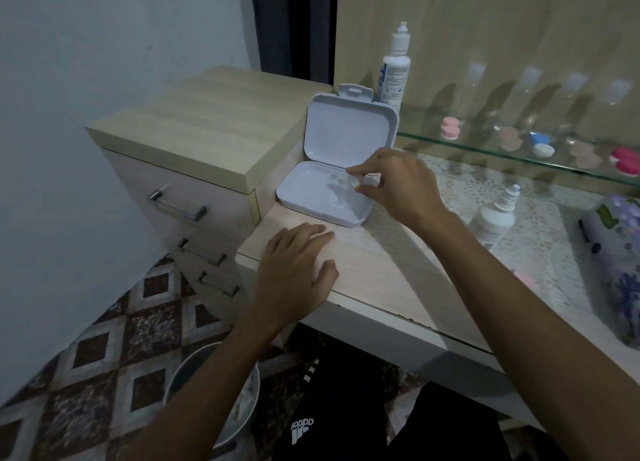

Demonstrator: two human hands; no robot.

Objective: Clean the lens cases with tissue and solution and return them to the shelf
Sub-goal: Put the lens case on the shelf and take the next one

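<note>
Right hand (pixel 398 186) pinches a clear lens case (pixel 347 182) over the tray of an open white hinged box (pixel 349 131) on the desk (pixel 374 270). Left hand (pixel 298 270) rests flat, fingers relaxed, on the desk edge. Solution bottle (pixel 396 69) label print is unreadable; black shorts (pixel 332 422) bear the "adidas" logo.

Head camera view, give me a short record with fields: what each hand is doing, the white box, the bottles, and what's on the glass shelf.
left hand: flat on the desk, fingers relaxed, holding nothing
right hand: over the box's tray, pinching a small clear item, hard to identify
white box: open, lid upright, at the desk's left end
upright bottle: standing behind the box lid
second bottle: lying tilted on the lace mat
glass shelf: holds pink, blue and white lens cases
</note>
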